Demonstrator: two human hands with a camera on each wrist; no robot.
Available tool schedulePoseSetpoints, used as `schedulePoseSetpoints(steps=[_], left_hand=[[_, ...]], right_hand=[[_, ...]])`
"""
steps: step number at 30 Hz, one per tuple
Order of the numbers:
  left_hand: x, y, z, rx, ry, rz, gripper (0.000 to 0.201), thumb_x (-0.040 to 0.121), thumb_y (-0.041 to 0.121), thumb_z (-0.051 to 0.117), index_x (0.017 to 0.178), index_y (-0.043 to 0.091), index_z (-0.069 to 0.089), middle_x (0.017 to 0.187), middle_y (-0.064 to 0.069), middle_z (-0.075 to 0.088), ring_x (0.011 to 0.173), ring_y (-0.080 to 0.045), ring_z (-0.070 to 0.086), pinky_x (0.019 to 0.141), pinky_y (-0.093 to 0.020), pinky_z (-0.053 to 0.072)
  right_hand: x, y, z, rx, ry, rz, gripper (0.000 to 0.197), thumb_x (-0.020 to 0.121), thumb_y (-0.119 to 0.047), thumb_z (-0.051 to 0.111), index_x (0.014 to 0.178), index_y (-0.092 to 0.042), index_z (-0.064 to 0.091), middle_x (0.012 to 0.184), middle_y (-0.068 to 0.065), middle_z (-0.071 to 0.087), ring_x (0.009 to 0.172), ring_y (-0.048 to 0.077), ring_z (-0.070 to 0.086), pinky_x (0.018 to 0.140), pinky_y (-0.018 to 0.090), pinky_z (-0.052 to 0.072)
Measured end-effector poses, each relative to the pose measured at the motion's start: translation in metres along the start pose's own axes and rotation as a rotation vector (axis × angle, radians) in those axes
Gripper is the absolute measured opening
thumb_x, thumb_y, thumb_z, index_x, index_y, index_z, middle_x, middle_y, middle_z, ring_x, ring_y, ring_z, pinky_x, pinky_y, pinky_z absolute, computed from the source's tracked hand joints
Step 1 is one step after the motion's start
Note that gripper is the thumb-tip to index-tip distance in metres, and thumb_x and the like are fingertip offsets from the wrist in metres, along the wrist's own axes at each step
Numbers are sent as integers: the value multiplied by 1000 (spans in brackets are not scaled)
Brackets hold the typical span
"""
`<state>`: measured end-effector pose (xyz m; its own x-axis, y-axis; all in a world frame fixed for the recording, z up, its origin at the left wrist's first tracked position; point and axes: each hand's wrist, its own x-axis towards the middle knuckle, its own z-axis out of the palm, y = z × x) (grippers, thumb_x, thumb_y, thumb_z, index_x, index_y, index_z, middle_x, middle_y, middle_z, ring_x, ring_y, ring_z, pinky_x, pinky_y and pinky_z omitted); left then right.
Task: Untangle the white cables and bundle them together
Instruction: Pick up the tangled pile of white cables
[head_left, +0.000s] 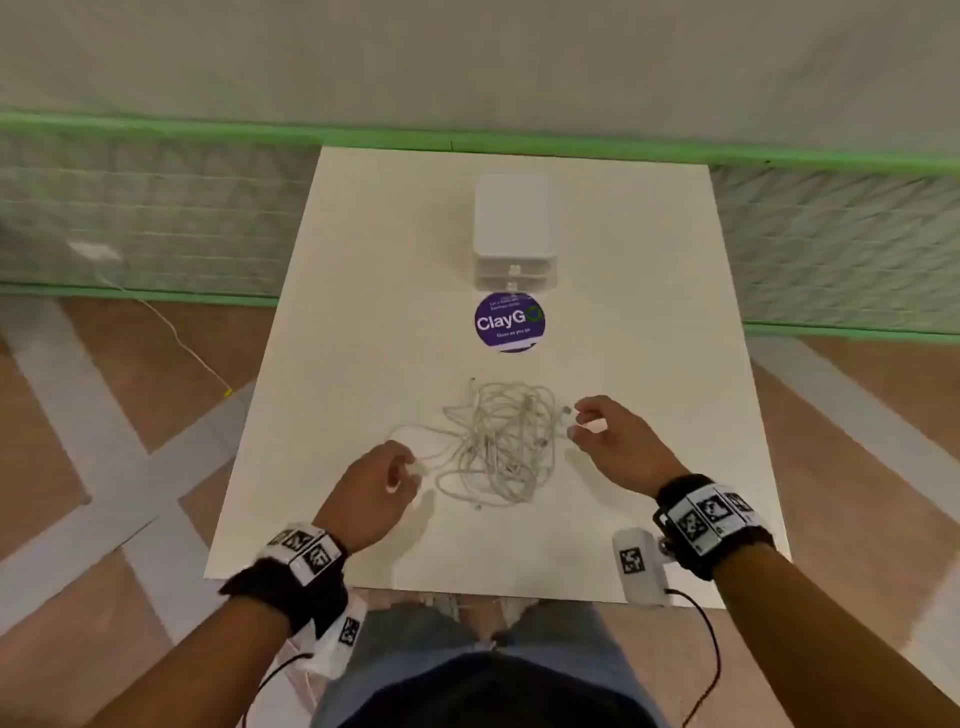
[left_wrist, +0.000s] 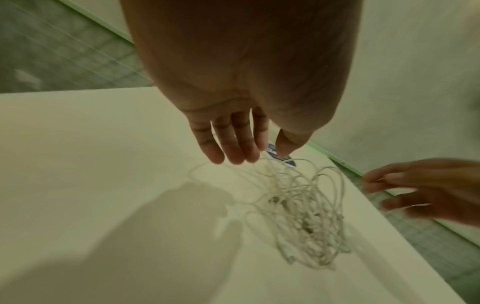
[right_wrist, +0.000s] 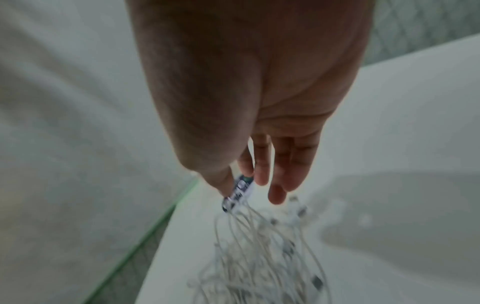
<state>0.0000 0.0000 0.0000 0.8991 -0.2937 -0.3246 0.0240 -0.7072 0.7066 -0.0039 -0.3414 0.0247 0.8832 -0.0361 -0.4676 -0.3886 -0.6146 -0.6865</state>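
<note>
**Tangled white cables between two reaching hands**

The white cables (head_left: 496, 441) lie in one loose knot on the near half of the bench (head_left: 337, 260), loops crossing over one another with several small plug ends showing among them. One strand runs out of the heap toward the left, and another plug end sticks out at the far left of the tangle. In the left wrist view the same heap (left_wrist: 298, 209) sits below and beyond the fingers.

The left hand (head_left: 371, 488) hovers just beside the left edge of the knot. Its grip is relaxed and spread: in the left wrist view the fingers (left_wrist: 233, 144) hang straight down side by side with the thumb apart, close above an outlying loop; whether they touch it I cannot tell. The right hand (head_left: 613, 441) is at the right edge of the tangle, its fingers loosely curved with thumb and forefinger apart, near a plug end. The right wrist view is blurred; there the fingers (right_wrist: 283, 164) point down over the cables (right_wrist: 259, 257) and nothing is clearly pinched.

Beyond the cables, a round purple sticker (head_left: 509, 322) reading "ClayGo" is on the bench, and farther back stands a small white drawer unit (head_left: 514, 228). Both wrists carry black bands with printed marker tags. Behind the bench runs a green-framed mesh fence (head_left: 156, 208), and the floor is brown with pale stripes.
</note>
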Motion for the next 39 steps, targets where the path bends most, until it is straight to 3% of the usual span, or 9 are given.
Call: schedulePoseSetpoints(steps=[7, 11, 15, 20, 24, 27, 30, 33, 39], left_hand=[[57, 41, 31, 155, 115, -60, 48, 82, 38, 71, 123, 20, 54, 98, 2, 51, 99, -21, 48, 94, -39, 41], [71, 39, 53, 153, -156, -218, 80, 66, 66, 65, 132, 29, 40, 109, -3, 62, 105, -26, 61, 93, -45, 50], [70, 34, 71, 47, -202, -307, 104, 64, 59, 77, 147, 21, 25, 127, -9, 51, 117, -26, 54, 100, -42, 48], [74, 29, 77, 56, -124, -254, 33, 88, 24, 66, 115, 16, 49, 89, -3, 63, 84, -28, 62, 67, -32, 42], [79, 23, 68, -65, -77, -283, 3, 96, 12, 50, 97, 14, 49, 91, -10, 65, 83, -32, 61, 72, -38, 47], [80, 25, 59, -243, -53, -292, 6, 97, 10, 46, 93, 7, 49, 89, -17, 64, 77, -38, 63, 73, -51, 53], [78, 35, 53, -520, -21, -352, 14, 103, 3, 38, 93, 7, 47, 79, -15, 50, 65, -25, 50, 60, -36, 47], [79, 39, 53, -579, -12, -372, 23, 102, -1, 36, 86, 10, 48, 76, -10, 53, 65, -22, 51, 63, -36, 48], [84, 43, 51, -683, -47, -340, 30, 103, 0, 37, 79, 13, 50, 74, -9, 55, 76, -27, 57, 69, -30, 51]], right_hand=[[29, 1, 64, -32, -9, 126, 115, 75, -59, 75, 159, -20, 8, 153, 5, 44, 139, 26, 46, 111, 49, 42], [30, 8, 81, -12, -54, 177, 74, 84, -37, 75, 141, -18, 32, 113, 11, 67, 111, 33, 63, 94, 45, 52], [23, 13, 77, -3, -53, 116, 36, 86, -32, 73, 105, -16, 48, 98, 7, 69, 93, 27, 65, 79, 36, 52], [21, 18, 60, -27, -147, 39, 18, 88, -24, 68, 101, -22, 55, 106, -1, 65, 100, 20, 60, 79, 26, 43], [29, 33, 43, 37, 47, 121, 37, 89, -10, 60, 126, -15, 55, 123, 2, 58, 114, 19, 56, 90, 24, 39], [36, 41, 39, 32, 102, 233, 41, 94, -11, 55, 135, -13, 50, 129, 6, 56, 116, 23, 56, 90, 25, 40], [44, 37, 42, 132, 25, 248, 41, 96, -20, 55, 136, -12, 50, 119, 5, 65, 92, 17, 64, 81, 23, 47], [52, 32, 47, 266, -55, 295, 53, 81, -24, 63, 131, -7, 54, 105, 10, 72, 76, 19, 67, 83, 38, 58], [56, 26, 48, -17, -111, 182, 17, 83, -14, 71, 100, -15, 69, 88, 3, 65, 81, 21, 62, 67, 25, 48]])
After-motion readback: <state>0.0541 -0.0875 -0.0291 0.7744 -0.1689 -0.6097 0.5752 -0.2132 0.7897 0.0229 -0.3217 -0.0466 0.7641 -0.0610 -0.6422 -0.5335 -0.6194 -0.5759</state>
